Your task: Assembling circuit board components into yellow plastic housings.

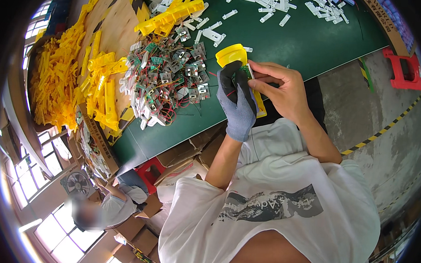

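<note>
My left hand (235, 95), in a grey-blue glove with dark fingers, is wrapped round a long yellow plastic housing (231, 53) held above the table's near edge. The housing's wide end points away from me, and its lower end shows beyond the glove. Bare, my right hand (281, 87) pinches at the housing's right side, by a small green circuit board (249, 71). Whatever lies between the right fingertips is hidden. Left of my hands spreads a heap of small circuit boards with wires (170, 74).
White plastic strips (275, 4) lie along the far side of the green table (324, 47). Yellow housings (59, 80) are piled at the left, some on a wooden board (117, 21). A red stool (405, 68) stands at right. Another person (120, 202) sits at lower left.
</note>
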A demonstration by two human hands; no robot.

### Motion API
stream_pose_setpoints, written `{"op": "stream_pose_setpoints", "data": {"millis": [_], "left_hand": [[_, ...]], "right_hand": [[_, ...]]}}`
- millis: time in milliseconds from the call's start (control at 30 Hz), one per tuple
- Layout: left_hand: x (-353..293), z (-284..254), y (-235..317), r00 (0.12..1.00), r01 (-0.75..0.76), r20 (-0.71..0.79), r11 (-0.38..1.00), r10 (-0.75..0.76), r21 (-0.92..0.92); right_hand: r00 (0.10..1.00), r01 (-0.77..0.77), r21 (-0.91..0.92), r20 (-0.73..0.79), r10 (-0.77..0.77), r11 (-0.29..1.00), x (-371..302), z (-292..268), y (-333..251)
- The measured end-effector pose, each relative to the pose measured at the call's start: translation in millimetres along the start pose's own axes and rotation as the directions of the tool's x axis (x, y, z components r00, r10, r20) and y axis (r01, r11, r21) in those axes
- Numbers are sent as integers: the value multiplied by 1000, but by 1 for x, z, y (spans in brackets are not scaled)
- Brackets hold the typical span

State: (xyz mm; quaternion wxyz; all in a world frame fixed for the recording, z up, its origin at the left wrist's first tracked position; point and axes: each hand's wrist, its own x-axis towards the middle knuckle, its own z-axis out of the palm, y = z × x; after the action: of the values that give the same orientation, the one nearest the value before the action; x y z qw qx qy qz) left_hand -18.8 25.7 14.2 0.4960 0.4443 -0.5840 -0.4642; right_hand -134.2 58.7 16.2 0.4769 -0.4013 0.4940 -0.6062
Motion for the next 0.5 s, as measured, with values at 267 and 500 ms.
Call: {"op": "stream_pose_setpoints", "data": {"millis": [267,500], "left_hand": [[3,-2,-4,999,-47,5,999,47,11],[4,-5,-1,997,-74,25,996,73,44]], "right_hand": [[992,109,-138,84,-98,984,4,0,-4],[999,51,-101,-8,-52,994,0,8,1]]}}
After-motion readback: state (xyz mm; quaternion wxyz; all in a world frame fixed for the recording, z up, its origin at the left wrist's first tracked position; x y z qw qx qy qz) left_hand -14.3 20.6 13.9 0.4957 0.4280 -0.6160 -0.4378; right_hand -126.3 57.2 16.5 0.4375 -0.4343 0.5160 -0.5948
